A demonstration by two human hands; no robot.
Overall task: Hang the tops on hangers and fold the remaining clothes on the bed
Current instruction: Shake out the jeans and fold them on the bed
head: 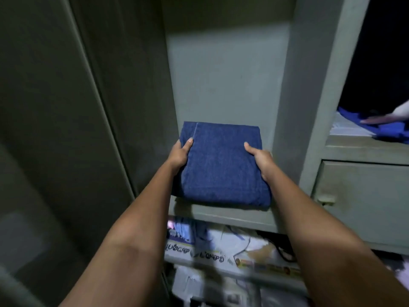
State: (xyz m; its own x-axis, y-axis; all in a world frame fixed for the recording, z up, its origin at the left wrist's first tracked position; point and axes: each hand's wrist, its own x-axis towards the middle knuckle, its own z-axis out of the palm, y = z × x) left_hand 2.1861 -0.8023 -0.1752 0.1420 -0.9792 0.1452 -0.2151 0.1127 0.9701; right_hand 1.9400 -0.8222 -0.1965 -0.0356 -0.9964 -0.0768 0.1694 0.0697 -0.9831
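A folded pair of dark blue jeans [219, 167] lies on a grey-green wardrobe shelf [223, 212], its near edge hanging slightly over the shelf front. My left hand [180, 155] grips the jeans' left side, thumb on top and fingers underneath. My right hand [261, 160] grips the right side the same way. Both forearms reach up from the bottom of the view.
The open wardrobe door [66, 129] stands at the left. A drawer [363, 200] sits at the right, with blue cloth [389, 129] on the compartment above it. Newspapers and clothes [221, 258] fill the lower shelves.
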